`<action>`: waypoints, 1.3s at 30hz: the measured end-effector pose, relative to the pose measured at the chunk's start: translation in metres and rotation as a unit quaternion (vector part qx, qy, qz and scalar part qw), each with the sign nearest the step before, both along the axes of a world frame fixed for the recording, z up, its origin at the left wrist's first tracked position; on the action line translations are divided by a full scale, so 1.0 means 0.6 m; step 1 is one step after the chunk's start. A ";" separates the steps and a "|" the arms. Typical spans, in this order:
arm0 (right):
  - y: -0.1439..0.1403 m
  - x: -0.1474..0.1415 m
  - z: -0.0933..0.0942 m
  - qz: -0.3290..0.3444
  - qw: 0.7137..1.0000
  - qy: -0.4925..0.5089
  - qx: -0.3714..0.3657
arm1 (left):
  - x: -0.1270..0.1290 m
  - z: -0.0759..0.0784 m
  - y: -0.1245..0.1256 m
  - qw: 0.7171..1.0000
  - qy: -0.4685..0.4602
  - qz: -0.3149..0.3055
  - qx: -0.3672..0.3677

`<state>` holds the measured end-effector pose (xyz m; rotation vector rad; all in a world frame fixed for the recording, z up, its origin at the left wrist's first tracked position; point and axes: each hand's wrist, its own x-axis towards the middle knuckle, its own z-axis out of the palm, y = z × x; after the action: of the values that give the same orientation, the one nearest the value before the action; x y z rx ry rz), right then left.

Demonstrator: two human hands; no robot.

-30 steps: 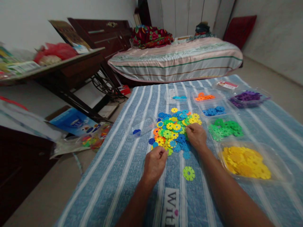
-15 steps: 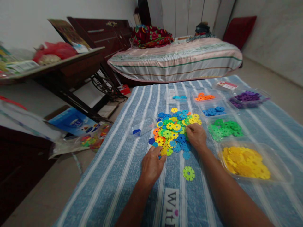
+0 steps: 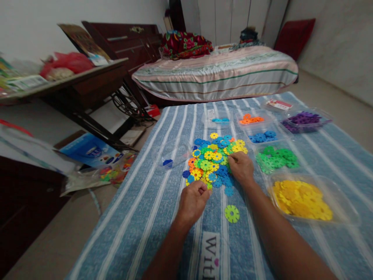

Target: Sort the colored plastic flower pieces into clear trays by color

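Note:
A mixed heap of flower-shaped plastic discs (image 3: 208, 155), in yellow, blue, green and orange, lies on the striped cloth. At its near edge my left hand (image 3: 194, 200) is closed in a pinch; a lime-green edge shows by the fingertips, but whether they grip it is unclear. My right hand (image 3: 242, 169) has its fingers closed against the heap's right side, and what they hold is hidden. One lime-green disc (image 3: 232, 214) lies alone nearer me, between my forearms. Left of the heap, a clear tray (image 3: 159, 157) contains a dark blue disc (image 3: 167, 163).
To the right stand clear trays of yellow discs (image 3: 301, 200), green discs (image 3: 276, 158), blue discs (image 3: 263, 137) and purple discs (image 3: 303, 121). Farther back are trays with orange discs (image 3: 251, 119) and light blue discs (image 3: 220, 120). A bed (image 3: 215, 74) stands beyond.
My left hand has shifted slightly right, and its fingers have drawn together into a tighter pinch at the heap's near edge. My right hand has stayed nearly still.

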<state>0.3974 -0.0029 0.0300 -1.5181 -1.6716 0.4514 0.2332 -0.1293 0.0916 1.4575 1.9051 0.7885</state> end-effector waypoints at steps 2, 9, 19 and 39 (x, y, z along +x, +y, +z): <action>0.000 0.001 0.000 0.003 1.000 0.000 0.002 | 0.034 0.010 0.009 0.999 -0.042 -0.016 0.014; 0.002 0.000 -0.005 0.000 1.000 0.000 -0.009 | 0.175 0.063 0.033 0.966 -0.182 -0.171 0.072; 0.001 0.001 -0.004 0.006 1.000 0.006 0.011 | 0.041 0.019 0.006 0.988 0.104 -0.095 0.067; 0.002 0.002 -0.008 0.005 1.000 -0.002 0.006 | -0.034 0.023 -0.010 0.953 0.260 -0.094 -0.119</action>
<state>0.3987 -0.0020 0.0255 -1.5027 -1.6826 0.4445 0.2130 -0.1355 0.1052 1.7742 2.0967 0.0729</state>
